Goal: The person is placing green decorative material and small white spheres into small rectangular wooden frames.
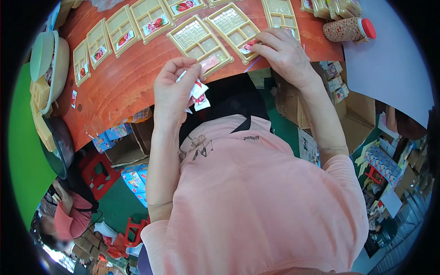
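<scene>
Green floor [112, 206]; red-brown wooden table [123, 96], grain visible. Red plastic stool [91, 184] near its left end. I note an open cardboard box [360, 110] by its right end; bright glare [63, 260] well beyond the stool.

The left hand [176, 87] covers much of the strawberry-printed packets [200, 98] it grips, so their number cannot be told, while the right hand [288, 57] hides part of the beige compartment tray [278, 8] beyond it, which the top edge cuts off. At lower left another person's head [48, 229] is blurred, and the small pieces inside the red-lidded jar [340, 30] are too fine to identify.
</scene>
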Motion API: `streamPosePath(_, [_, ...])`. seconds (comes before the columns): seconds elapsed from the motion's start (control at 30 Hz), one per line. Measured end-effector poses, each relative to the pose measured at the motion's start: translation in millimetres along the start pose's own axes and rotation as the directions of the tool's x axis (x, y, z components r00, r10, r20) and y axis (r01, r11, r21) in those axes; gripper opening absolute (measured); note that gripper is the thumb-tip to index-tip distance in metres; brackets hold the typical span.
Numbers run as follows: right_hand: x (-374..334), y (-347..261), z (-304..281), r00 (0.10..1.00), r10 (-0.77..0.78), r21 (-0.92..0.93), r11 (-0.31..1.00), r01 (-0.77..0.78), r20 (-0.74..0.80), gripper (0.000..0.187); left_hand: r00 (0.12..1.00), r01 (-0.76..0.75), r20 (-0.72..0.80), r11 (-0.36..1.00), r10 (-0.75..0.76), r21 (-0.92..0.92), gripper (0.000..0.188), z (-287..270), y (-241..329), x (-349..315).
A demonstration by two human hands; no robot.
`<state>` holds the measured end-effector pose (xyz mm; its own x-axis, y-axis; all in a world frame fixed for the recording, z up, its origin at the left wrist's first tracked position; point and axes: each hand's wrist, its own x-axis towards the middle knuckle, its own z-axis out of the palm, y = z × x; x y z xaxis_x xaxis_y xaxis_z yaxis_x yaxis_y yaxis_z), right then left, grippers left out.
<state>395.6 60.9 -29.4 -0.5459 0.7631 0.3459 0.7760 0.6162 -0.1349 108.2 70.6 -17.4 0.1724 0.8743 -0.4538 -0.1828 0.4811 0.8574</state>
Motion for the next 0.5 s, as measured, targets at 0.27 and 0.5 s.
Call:
streamPosePath(0.27, [1.5, -18.9, -1.0, 0.997, 0.072, -0.081, 0.994, -0.073, -0.015, 0.028, 0.998, 0.033, -0.04, 0.992, -0.038, -0.12, 0.016, -13.5, -4.0, 1.3])
streamPosePath(0.5, [2.5, -31.4, 13.5, 0.993, 0.1, -0.096, 0.99, -0.105, -0.058, 0.031, 0.987, 0.092, -0.08, 0.901, -0.138, -0.425, 0.015, -19.0, -5.3, 9.7])
